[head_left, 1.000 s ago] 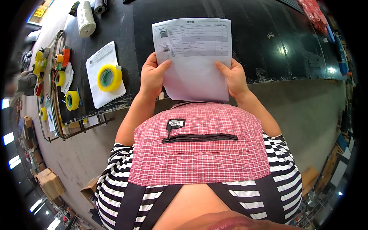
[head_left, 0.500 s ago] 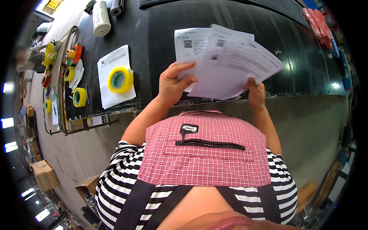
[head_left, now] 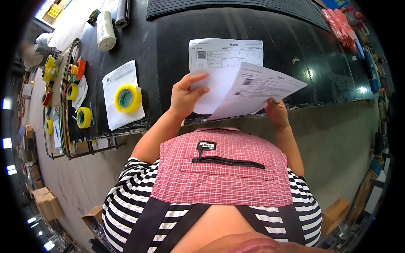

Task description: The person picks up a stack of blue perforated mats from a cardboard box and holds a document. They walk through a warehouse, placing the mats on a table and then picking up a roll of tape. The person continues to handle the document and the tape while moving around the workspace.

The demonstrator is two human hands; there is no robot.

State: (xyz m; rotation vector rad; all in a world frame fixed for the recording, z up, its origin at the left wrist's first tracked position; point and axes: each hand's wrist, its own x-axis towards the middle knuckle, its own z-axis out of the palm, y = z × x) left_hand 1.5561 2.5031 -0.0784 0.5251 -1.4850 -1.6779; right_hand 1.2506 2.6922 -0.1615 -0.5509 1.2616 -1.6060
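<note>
My left hand point(head_left: 187, 95) pinches the left edge of a printed sheet of paper point(head_left: 211, 84), thumb and forefinger on its face. A small picture and a table are printed near that sheet's top. My right hand point(head_left: 276, 113) grips the lower right of other printed sheets point(head_left: 261, 90), which slant across the first one and cover its lower right part. Both lots of paper are held up over the table's near edge. To their left, a yellow tape roll point(head_left: 128, 98) lies on a stack of printed papers point(head_left: 110, 90) on the black table point(head_left: 168, 50).
A metal rack point(head_left: 63, 122) at the table's left end carries several tape rolls point(head_left: 84, 117). Toward the back stand a white roll point(head_left: 105, 31) and a dark rolled mat point(head_left: 122, 14). A ribbed dark mat point(head_left: 236, 5) lies at the far side, pink bundled material point(head_left: 339, 29) at far right.
The right-hand sheets have swung down and tilted, uncovering more of the left-hand sheet's top. My right hand has moved slightly lower and left. The view has shifted a little.
</note>
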